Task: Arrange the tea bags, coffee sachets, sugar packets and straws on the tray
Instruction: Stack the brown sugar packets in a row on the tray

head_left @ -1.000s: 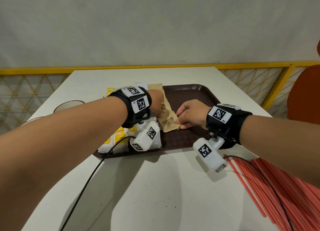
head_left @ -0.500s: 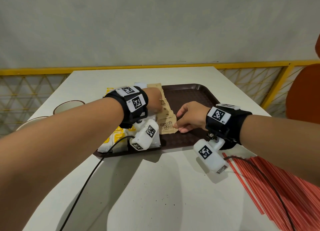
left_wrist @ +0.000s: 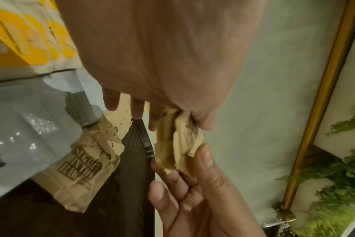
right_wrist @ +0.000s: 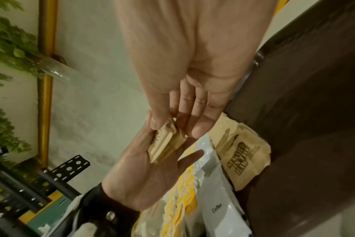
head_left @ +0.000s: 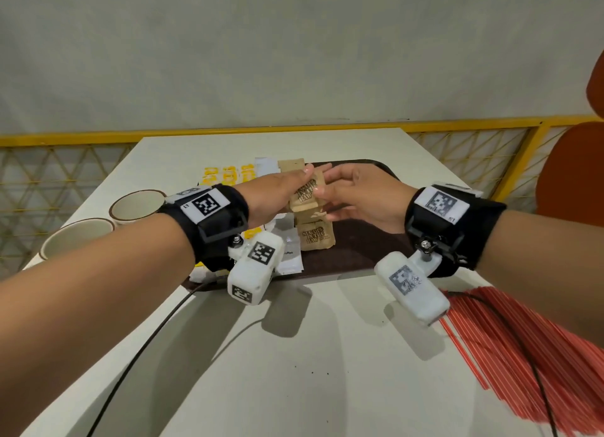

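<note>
Fingers (head_left: pixel 307 171) of left hand (head_left: pixel 277 191) and right hand (head_left: pixel 362 197) pinched together on a small stack of brown sugar packets (head_left: pixel 307 193), held above the tray (head_left: pixel 359 253), more packets (head_left: pixel 315 237) lying below.

You face a plain pale wall (head_left: pixel 294 44), evenly lit, with soft shadows falling toward you on the white table (head_left: pixel 294 355). Behind the table's far edge a yellow railing (head_left: pixel 228 132) runs across, with a pale lattice panel (head_left: pixel 58 181) under it on both sides. At your right stands an orange-red chair (head_left: pixel 568 175). Two cream cups (head_left: pixel 137 204) sit near the table's left edge. In the wrist views you see green leafy plants (left_wrist: pixel 338 184) beyond the rail, and what may be a perforated metal shelf bracket (right_wrist: pixel 67 170), though that corner is dim and blurred.
</note>
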`<state>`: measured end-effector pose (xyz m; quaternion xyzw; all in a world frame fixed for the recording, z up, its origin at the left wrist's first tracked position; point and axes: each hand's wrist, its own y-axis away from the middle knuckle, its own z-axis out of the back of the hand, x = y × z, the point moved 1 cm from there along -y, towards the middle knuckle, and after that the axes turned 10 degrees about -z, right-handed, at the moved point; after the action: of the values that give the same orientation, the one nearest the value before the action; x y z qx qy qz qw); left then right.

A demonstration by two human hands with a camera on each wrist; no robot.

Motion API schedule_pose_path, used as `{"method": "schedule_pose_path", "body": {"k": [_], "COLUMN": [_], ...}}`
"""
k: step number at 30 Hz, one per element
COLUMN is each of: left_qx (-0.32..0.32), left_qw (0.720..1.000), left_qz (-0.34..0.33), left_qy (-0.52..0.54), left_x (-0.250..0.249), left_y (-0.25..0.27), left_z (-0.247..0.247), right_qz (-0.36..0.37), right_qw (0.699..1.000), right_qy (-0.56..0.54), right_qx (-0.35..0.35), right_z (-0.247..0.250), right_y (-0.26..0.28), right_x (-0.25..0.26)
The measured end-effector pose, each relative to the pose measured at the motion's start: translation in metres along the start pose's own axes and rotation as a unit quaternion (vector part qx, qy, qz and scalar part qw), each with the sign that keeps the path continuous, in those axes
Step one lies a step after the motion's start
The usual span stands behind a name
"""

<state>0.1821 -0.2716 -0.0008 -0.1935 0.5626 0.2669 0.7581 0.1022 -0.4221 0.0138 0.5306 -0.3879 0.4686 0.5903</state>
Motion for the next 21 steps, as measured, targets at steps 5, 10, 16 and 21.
{"method": "schedule_pose_path", "body": {"k": [5,10,16,21], "left_qx": [0.062,0.044,0.032,0.054], "left_qw": [0.987,0.953,0.94,0.915], "left_qz": [-0.026,-0.058,-0.026,0.005], "left_qy": [-0.148,-0.294,-0.339,-0.401], "left_x": [-0.007,0.0,0.002,0.001], "left_y": [0.011,0.003,-0.005,-0.009], "left_z": [-0.012,-0.018,-0.008,-0.009], "right_qz": [-0.039,-0.09,-0.161,-0.179], "right_qw": [0.999,0.995,0.983,0.979], "right_qy": [-0.007,0.027,0.072,0.085], "right_qx": [0.022,-0.024,-0.04,-0.044], "right_z": [0.005,0.015,0.023,0.019], "right_y": [0.005,0.004,-0.004,-0.01], "right_x": [-0.012,-0.029,-0.04,-0.047]}}
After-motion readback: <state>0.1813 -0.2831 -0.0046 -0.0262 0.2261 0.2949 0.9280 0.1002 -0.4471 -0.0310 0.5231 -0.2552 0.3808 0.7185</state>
